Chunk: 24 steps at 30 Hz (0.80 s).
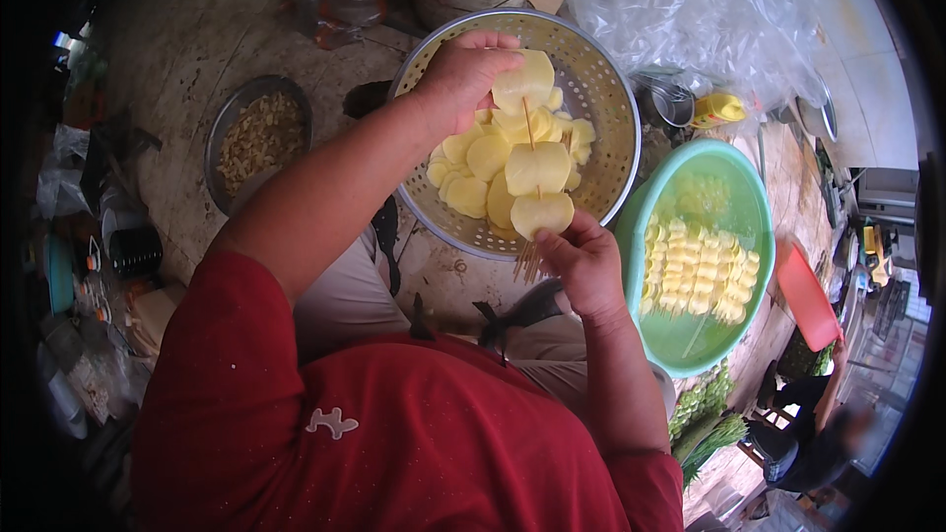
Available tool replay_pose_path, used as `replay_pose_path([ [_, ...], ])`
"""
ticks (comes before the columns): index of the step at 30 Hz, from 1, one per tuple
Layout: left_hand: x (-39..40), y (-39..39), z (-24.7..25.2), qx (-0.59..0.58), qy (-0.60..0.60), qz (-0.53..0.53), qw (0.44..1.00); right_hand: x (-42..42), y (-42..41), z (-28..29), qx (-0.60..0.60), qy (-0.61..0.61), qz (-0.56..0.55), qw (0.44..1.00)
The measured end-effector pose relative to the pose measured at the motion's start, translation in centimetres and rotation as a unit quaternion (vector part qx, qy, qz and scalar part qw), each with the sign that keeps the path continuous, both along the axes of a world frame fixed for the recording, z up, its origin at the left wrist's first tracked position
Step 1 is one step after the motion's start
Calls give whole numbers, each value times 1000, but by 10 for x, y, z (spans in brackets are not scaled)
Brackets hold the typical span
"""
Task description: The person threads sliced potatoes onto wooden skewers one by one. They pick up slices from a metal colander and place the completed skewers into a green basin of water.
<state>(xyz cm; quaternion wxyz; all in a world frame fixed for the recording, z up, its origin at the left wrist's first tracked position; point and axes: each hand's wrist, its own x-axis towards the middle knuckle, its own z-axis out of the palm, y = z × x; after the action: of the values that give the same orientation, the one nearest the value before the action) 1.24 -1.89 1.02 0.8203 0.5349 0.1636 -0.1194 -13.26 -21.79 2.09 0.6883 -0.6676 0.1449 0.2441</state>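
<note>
My left hand [465, 77] pinches a thin pale-yellow slice, likely potato [523, 81], at the top end of a thin wooden skewer [528, 122]. Two more slices, the middle one [538, 168] and the lower one [542, 216], are threaded below it on the same stick. My right hand [584, 258] grips the lower slice and a bundle of bare skewers [528, 263] beneath it. Both hands are above a perforated metal colander [623, 96] that holds a heap of loose round slices [467, 196].
To the right stands a green plastic tub [634, 266] of water with many filled skewers [698, 270]. A metal bowl of pale pieces [259, 140] is at the left. Clear plastic sheeting [695, 7] lies upper right. Another person [805, 443] sits lower right beside a red basin [805, 299].
</note>
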Motion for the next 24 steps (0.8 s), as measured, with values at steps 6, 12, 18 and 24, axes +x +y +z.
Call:
replay_pose_path([
  [6, 1, 5, 0, 12, 34, -95, 995, -4, 3, 0, 8, 6, -7, 1000],
  [12, -12, -5, -6, -5, 68, -204, 977, -1, 2, 1, 37, -7, -29, 999],
  [18, -13, -9, -10, -24, 72, -197, 977, 0, 0, 7, 41, 0, -27, 999],
  [24, -10, -9, -13, 16, 58, -146, 988, 7, -3, 7, 44, -24, -75, 996],
])
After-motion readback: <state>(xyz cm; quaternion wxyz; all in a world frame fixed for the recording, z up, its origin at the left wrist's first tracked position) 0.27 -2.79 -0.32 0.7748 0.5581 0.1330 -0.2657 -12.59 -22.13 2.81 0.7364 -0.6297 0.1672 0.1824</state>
